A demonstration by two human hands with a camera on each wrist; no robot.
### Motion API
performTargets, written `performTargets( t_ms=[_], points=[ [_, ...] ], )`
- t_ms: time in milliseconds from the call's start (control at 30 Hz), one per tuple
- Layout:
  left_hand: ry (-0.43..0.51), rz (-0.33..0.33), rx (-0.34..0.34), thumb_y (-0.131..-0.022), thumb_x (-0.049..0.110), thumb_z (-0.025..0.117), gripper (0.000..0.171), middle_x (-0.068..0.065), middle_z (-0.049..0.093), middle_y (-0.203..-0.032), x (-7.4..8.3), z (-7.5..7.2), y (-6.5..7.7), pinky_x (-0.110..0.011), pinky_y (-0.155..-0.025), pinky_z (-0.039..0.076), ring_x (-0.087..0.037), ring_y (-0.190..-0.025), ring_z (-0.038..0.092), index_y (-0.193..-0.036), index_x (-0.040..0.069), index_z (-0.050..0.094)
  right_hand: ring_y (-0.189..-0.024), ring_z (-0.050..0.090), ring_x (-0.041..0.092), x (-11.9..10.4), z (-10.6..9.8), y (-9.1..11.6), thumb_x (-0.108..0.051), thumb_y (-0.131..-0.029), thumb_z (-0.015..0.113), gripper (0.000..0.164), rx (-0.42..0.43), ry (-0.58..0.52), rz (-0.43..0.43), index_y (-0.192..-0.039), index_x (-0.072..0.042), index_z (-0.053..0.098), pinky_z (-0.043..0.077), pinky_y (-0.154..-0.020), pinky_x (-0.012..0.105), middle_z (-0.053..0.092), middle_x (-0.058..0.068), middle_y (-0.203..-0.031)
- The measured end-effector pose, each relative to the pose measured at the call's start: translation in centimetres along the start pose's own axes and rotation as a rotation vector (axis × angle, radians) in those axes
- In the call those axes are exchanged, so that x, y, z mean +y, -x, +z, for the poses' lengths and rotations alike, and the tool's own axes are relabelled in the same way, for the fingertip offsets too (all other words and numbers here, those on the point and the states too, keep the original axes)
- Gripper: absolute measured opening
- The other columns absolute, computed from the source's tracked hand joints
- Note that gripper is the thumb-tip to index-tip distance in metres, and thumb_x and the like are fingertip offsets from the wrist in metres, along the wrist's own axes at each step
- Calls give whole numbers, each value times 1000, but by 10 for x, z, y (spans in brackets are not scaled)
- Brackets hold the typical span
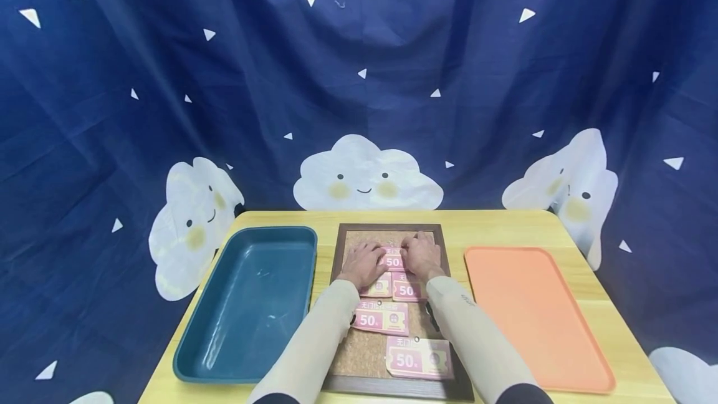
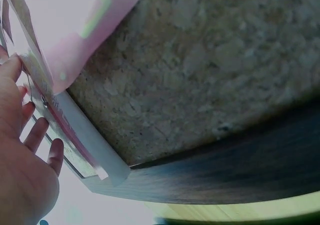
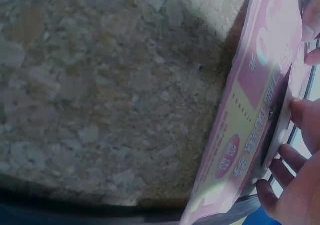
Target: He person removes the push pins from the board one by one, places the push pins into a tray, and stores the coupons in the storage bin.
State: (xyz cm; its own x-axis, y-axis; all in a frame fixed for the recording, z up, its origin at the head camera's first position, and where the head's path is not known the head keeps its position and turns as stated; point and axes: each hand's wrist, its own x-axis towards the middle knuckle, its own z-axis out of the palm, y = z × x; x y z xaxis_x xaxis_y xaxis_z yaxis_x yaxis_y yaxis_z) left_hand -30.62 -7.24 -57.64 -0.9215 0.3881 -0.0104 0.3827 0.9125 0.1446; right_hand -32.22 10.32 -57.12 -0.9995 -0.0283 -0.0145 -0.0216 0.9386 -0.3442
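A cork board (image 1: 350, 354) in a dark wooden frame lies on the table, with several pink-and-yellow paper coupons on it. My left hand (image 1: 364, 264) and right hand (image 1: 422, 254) are at either side of the topmost coupon (image 1: 395, 260), holding its edges with thumb and fingers. Below it, two coupons lie side by side, partly covered by my hands and wrists. Farther down are a middle coupon (image 1: 381, 318) and a bottom coupon (image 1: 419, 359), each with a round pin at its top edge. In the left wrist view, the outer fingers (image 2: 37, 135) are loosely bent.
A deep teal tray (image 1: 252, 304) stands on the left of the light wooden table (image 1: 449, 223). A flat orange tray (image 1: 535, 317) lies on the right. Behind the table hangs a navy curtain (image 1: 359, 111) with smiling clouds.
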Motion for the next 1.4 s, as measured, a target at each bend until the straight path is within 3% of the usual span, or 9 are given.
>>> performTargets(
  t_ms=[333, 900, 1400],
  points=[
    [14, -8, 16, -95, 44, 53, 42, 4, 49, -142, 4, -1, 1, -47, -106, 38, -21, -134, 42, -132, 24, 58, -103, 52, 25, 3, -1, 0, -30, -92, 64, 13, 33, -14, -18, -99, -23, 72, 44, -85, 47, 55, 4, -103],
    [9, -25, 11, -96, 45, 52, 43, 4, 48, -143, 6, 0, 0, -46, -105, 40, -21, -135, 42, -133, 24, 57, -109, 53, 27, 4, -1, -2, -24, -94, 59, 13, 44, 31, -93, -98, -19, 70, 46, -91, 48, 56, 7, -111],
    [27, -43, 4, -95, 46, 53, 44, 4, 48, -144, 3, -1, 1, -46, -107, 38, -21, -135, 42, -133, 25, 57, -107, 54, 25, 2, -1, -5, -27, -96, 55, 13, 9, 42, -81, -98, -19, 64, 46, -92, 47, 57, 4, -104]
  ],
)
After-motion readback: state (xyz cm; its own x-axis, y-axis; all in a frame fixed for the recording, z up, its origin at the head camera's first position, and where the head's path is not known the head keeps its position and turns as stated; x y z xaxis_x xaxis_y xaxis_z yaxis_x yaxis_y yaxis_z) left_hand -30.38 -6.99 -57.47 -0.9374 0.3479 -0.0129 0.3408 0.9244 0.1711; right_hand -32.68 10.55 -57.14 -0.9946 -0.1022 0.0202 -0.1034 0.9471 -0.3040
